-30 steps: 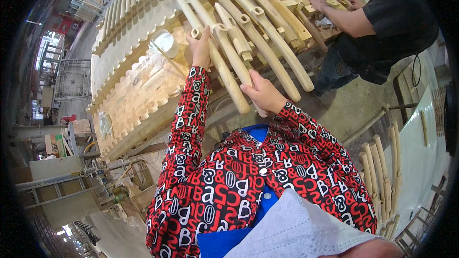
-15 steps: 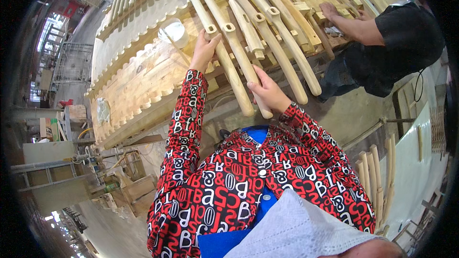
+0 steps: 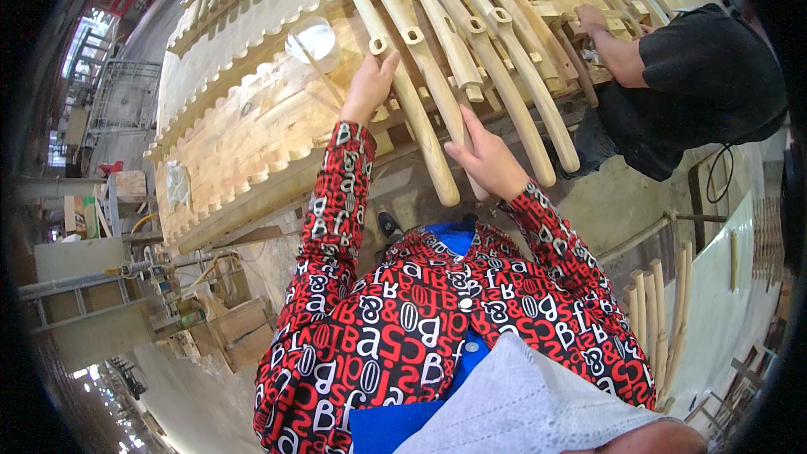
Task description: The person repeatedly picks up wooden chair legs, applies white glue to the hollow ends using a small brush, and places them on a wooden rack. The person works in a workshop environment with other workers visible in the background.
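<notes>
Several long, curved wooden legs with oval slots lie side by side over the bench's near edge, lower ends sticking out toward me. My left hand (image 3: 371,86) grips the leftmost leg (image 3: 413,109) just by its slot, thumb on top and fingers partly hidden behind. Around the lower part of the second leg (image 3: 431,63) my right hand (image 3: 494,158) is closed, covering most of that end. A shorter slotted wooden piece (image 3: 447,42) with a tenon end lies just right of it. Two more curved legs (image 3: 502,76) rest further right, untouched.
A white tub (image 3: 318,40) with a stick across it stands on the bench (image 3: 252,122), near scalloped wooden rails (image 3: 231,76). A co-worker in a black shirt (image 3: 706,76) works at the right. More wooden legs (image 3: 651,311) stand behind on my right.
The view has shifted slightly, so hands and legs sit further right. Both hands keep to the same two legs; my right hand now hides more of the second leg's lower end.
</notes>
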